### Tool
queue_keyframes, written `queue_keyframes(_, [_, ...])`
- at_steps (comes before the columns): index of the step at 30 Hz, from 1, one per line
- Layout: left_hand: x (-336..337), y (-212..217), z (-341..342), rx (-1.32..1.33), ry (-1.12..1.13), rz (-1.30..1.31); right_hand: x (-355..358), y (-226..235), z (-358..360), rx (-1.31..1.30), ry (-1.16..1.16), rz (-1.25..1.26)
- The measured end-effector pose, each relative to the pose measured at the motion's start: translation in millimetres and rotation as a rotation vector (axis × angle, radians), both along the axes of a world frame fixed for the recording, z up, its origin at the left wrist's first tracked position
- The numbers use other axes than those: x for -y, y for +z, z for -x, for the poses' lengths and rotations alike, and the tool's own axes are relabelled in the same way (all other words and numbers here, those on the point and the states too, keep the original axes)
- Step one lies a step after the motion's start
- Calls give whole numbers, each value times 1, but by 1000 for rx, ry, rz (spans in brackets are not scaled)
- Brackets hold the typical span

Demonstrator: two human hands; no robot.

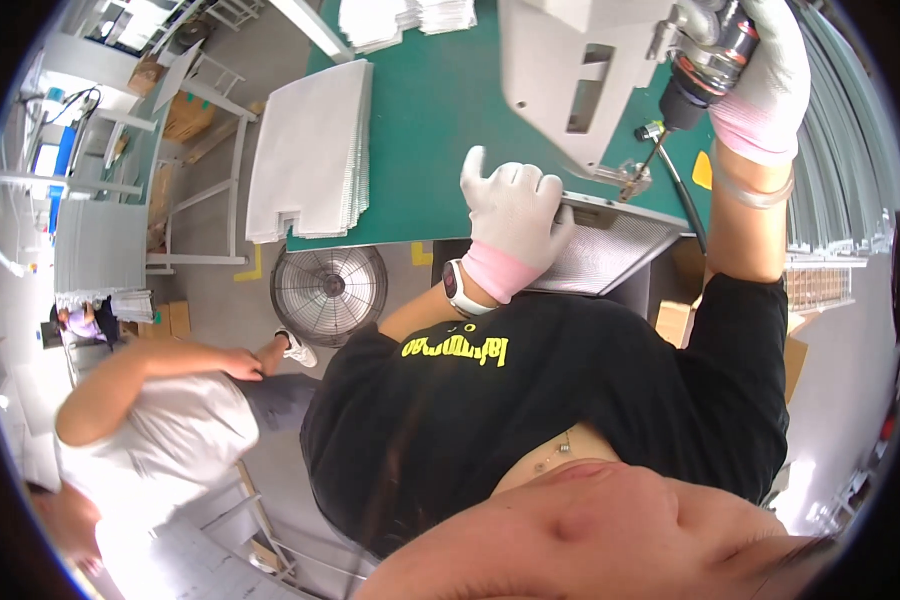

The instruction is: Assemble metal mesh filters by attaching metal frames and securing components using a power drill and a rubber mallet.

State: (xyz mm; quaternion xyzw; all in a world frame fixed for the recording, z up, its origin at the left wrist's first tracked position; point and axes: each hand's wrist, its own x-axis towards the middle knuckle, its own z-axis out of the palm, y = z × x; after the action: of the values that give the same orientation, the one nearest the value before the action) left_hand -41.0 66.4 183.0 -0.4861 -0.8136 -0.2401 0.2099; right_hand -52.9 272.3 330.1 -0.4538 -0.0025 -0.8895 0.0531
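My right hand (775, 75), in a pale glove with a pink cuff, is wrapped round a black and red power screwdriver (705, 75). Its long bit slants down to a small metal guide (632, 180) at the low end of a pale grey machine housing (550, 75). Beneath that guide lies a metal-framed mesh panel (610, 250), jutting past the bench edge toward me. My left hand (515, 215), gloved alike, closes on the panel's left end, thumb by the frame and little finger stretched out. Its other fingertips are hidden.
A stack of white mesh sheets (310, 150) lies on the green bench (420, 110), more sheets (405, 20) behind. Right of the guide are a black hose (685, 185) and long grey strips (840, 150). A floor fan (330, 285) stands below; a person in white (170, 430) sits left.
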Motion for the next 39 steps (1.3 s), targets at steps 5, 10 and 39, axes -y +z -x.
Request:
queue_keyframes(5, [-2,-6,-5,44,-88,12,4,-18,-1,-11,-136,16])
queue_keyframes(10, [-4,9,-13,60,-114,-78,28,5,-62,662,-1189,-648])
queue_keyframes(39, [-2,-12,-18,223,-271,-222,-10,-114,-53,506,-1109,-667])
